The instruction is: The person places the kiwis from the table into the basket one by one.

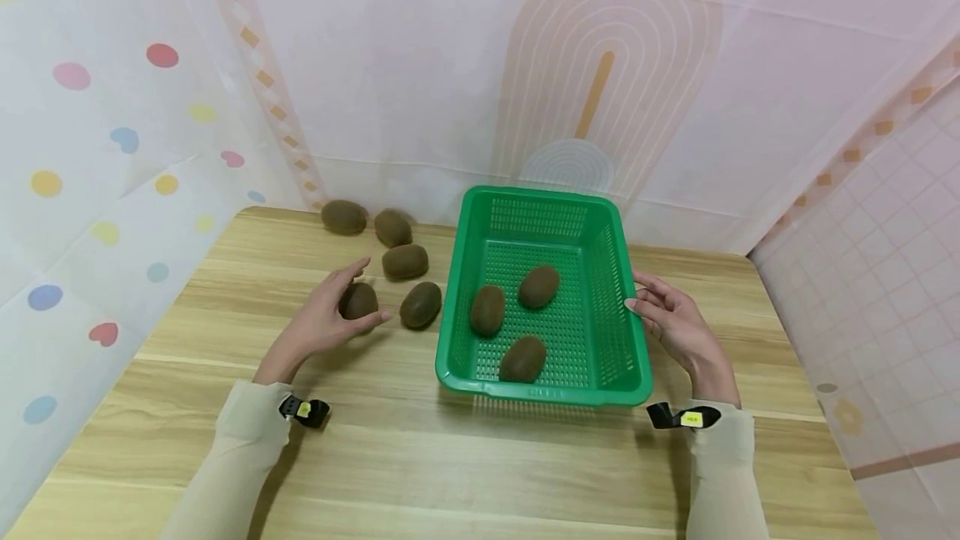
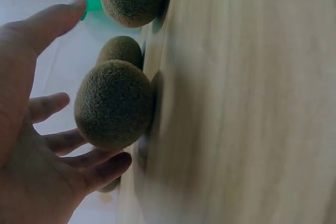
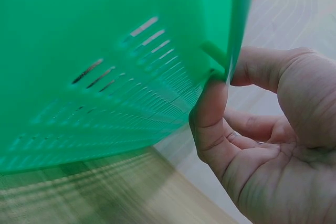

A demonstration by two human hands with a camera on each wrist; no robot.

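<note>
My left hand (image 1: 327, 312) reaches around a brown fuzzy kiwi (image 1: 358, 301) on the table, thumb and fingers spread to either side. In the left wrist view this kiwi (image 2: 114, 104) sits before the fingers, which are not closed around it; the little finger lies close to or against its underside. With thumb and curled fingers, my right hand (image 1: 678, 325) pinches the right rim of a green plastic basket (image 1: 543, 397). The right wrist view shows the thumb and index finger on both sides of that rim (image 3: 239, 30). Three kiwis (image 1: 539, 287) lie inside the basket.
Between the left hand and the basket lies another kiwi (image 1: 421, 305). Farther back are a sideways kiwi (image 1: 405, 262) and two more near the table's rear edge, one being the leftmost kiwi (image 1: 344, 217). Patterned cloth (image 1: 397, 90) hangs behind the wooden table (image 1: 420, 473).
</note>
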